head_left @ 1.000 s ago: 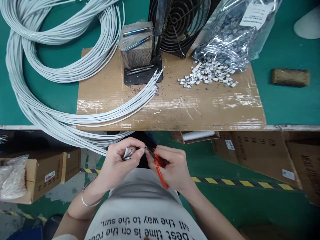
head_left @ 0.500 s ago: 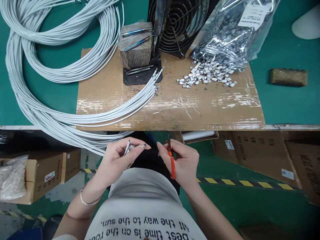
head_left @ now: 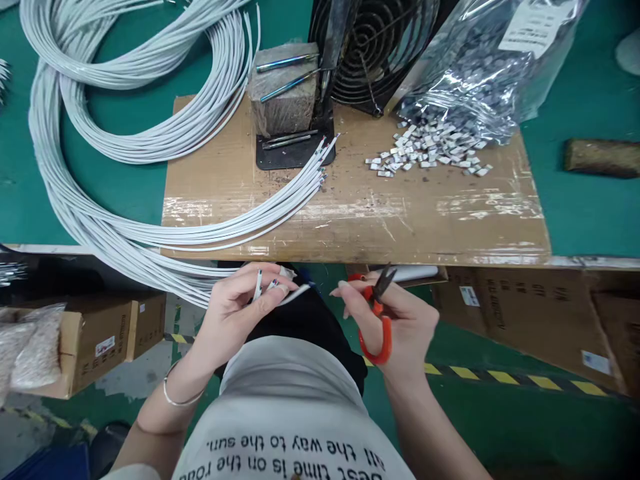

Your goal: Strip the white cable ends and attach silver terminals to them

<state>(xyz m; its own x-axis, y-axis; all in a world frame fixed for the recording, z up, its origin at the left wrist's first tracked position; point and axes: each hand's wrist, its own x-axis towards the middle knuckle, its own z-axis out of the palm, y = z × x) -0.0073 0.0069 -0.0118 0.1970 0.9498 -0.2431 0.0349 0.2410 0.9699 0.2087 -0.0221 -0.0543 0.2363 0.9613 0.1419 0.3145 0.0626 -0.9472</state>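
Observation:
My left hand (head_left: 240,303) is closed around the ends of several white cables (head_left: 273,288), held below the table's front edge over my lap. My right hand (head_left: 395,320) grips small orange-handled scissors (head_left: 379,313), blades pointing up and away, a short gap to the right of the cable ends. More white cables (head_left: 240,223) run from my left hand up onto a cardboard sheet (head_left: 350,207) and loop in big coils (head_left: 125,100) at the back left.
On the cardboard lie a pile of small grey parts (head_left: 430,153) spilling from a clear bag (head_left: 480,67), a block with tweezers (head_left: 285,87) on a black stand, and a fan grille (head_left: 375,47). Cardboard boxes (head_left: 100,340) stand under the green table (head_left: 585,207).
My right hand has drawn the scissors away from the cable ends to the right and turned the blades upward. The left hand keeps its hold on the cables.

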